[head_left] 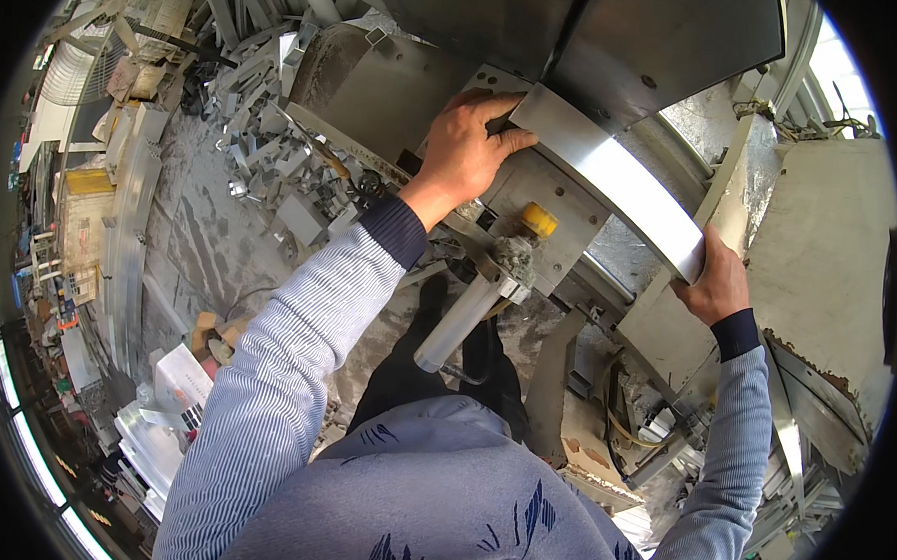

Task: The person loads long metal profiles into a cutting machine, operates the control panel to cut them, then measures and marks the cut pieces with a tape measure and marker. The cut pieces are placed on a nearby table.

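Both hands are on the same piece: the left hand (471,146) has thumb and fingers at one end of a shiny metal bar (613,172), and the right hand (717,282) is curled around the other end. Grip's only as open as the bar is thick, though some fingertips are hidden, so can't tell how firm the squeeze is.

Bar runs at a slant over the machine's metal plate (571,217), just below two big dark panels (669,49), its left end higher up in view than the right. Can't tell how much of it actually rests on the plate.

Closer to the body there's a yellow knob (538,220), with a grimy clamp fitting (512,261) next to it and a silver cylinder (459,324) sticking out toward the person's legs. Off to the left, a heap of metal offcuts (264,157) covers part of the grubby floor (195,234), and a white box (181,378) sits near the left sleeve (291,343).
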Action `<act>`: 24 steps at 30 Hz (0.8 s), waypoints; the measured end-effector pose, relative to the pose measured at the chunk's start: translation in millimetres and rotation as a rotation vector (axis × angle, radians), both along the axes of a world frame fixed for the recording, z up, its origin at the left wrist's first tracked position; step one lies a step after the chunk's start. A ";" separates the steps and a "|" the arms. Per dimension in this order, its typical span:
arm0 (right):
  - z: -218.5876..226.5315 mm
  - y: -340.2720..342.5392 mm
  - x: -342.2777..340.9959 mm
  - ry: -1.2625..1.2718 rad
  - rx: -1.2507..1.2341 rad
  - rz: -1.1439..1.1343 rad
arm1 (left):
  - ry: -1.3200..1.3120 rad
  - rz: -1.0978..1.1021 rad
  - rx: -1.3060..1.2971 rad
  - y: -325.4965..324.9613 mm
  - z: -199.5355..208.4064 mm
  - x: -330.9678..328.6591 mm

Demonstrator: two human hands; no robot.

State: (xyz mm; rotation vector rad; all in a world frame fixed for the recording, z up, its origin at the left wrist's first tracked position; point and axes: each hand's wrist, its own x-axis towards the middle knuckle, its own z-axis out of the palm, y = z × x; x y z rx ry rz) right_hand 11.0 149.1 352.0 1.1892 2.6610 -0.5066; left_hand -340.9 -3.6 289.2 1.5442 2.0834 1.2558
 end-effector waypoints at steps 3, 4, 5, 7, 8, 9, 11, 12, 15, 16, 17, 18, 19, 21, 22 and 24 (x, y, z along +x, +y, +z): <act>1.6 8.1 1.8 0.031 -0.072 0.001 | -0.072 0.009 -0.043 5.8 3.8 1.2; 1.2 8.5 2.1 0.001 -0.063 -0.009 | -0.090 0.010 -0.046 6.5 4.4 1.9; 0.1 8.2 2.1 0.001 -0.052 -0.012 | -0.106 0.022 -0.043 7.3 4.4 2.5; -2.5 6.5 1.9 0.013 -0.024 -0.020 | -0.127 0.047 -0.018 8.8 2.4 3.5; -3.0 6.7 1.8 0.001 -0.007 -0.029 | -0.124 0.048 -0.008 10.4 0.9 2.6; -3.8 6.4 1.6 -0.003 -0.005 -0.034 | -0.119 0.049 0.002 11.9 -1.0 1.7; -4.9 6.1 0.9 -0.010 0.002 -0.036 | -0.123 0.052 0.011 13.2 -4.7 0.4; -5.2 5.2 0.7 -0.013 0.008 -0.033 | -0.132 0.054 0.012 13.5 -6.3 0.4; -5.1 -1.2 -0.1 -0.046 0.064 -0.061 | -0.182 0.048 0.025 13.4 -8.0 0.2; -4.6 -2.4 -0.9 -0.051 0.091 -0.063 | -0.197 0.049 0.011 13.0 -7.4 0.1; -3.7 -2.5 -2.0 -0.061 0.091 -0.069 | -0.190 0.044 0.003 12.7 -6.4 0.1; -2.4 -1.9 -3.0 -0.064 0.092 -0.064 | -0.180 0.041 -0.026 12.3 -5.2 0.4; -1.0 -1.0 -3.8 -0.066 0.094 -0.059 | -0.157 0.037 -0.028 12.4 -3.9 0.6; 4.8 9.7 -5.5 -0.065 -0.063 -0.041 | -0.148 0.046 -0.058 14.0 -1.9 0.8; 6.1 11.9 -5.8 -0.065 -0.121 -0.051 | -0.129 0.050 -0.045 14.5 -1.4 0.9; 5.0 10.2 -4.9 -0.066 -0.088 -0.034 | -0.163 0.046 -0.049 15.0 -1.1 0.8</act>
